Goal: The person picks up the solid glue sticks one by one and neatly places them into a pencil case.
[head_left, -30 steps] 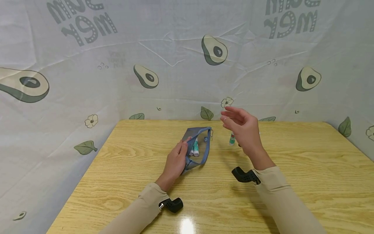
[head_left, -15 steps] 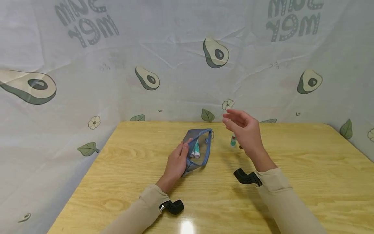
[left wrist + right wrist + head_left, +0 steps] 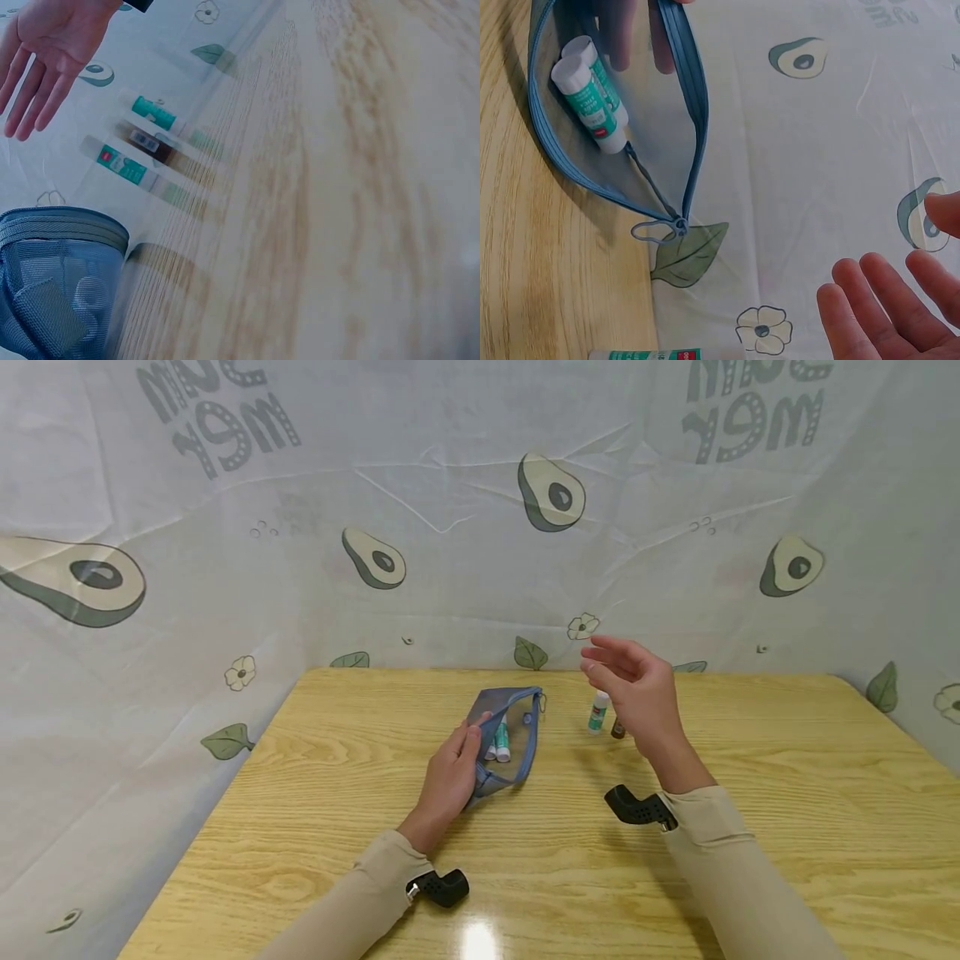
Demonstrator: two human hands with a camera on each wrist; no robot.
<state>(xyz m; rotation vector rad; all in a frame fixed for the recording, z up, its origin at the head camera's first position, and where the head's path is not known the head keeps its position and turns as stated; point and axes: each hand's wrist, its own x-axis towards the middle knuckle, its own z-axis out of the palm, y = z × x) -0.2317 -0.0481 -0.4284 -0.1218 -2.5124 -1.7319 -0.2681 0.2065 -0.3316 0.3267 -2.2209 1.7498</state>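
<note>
My left hand [image 3: 447, 775] grips the side of a blue mesh zipper pouch [image 3: 531, 745], fingers on its outside and thumb at the rim. The pouch's mouth gapes wide, and two green-and-white glue sticks [image 3: 589, 106] lie inside. My right hand [image 3: 639, 697] hovers over the table to the right of the pouch, fingers spread and loosely bent, holding nothing. Below it a green glue stick [image 3: 597, 713] stands upright beside a dark brown tube [image 3: 618, 728], partly covered by the hand. The left wrist view shows another green glue stick [image 3: 154, 114] behind the brown tube.
The wooden table [image 3: 337, 827] ends at a hanging pale cloth [image 3: 450, 560] printed with avocados, leaves and flowers. A looped cord [image 3: 654, 231] hangs at the pouch's zipper end. Black camera mounts [image 3: 442, 888] sit at both wrists.
My right hand has drifted slightly right, so more of the standing glue stick and the brown tube shows. My left hand keeps its grip on the pouch, nearly still.
</note>
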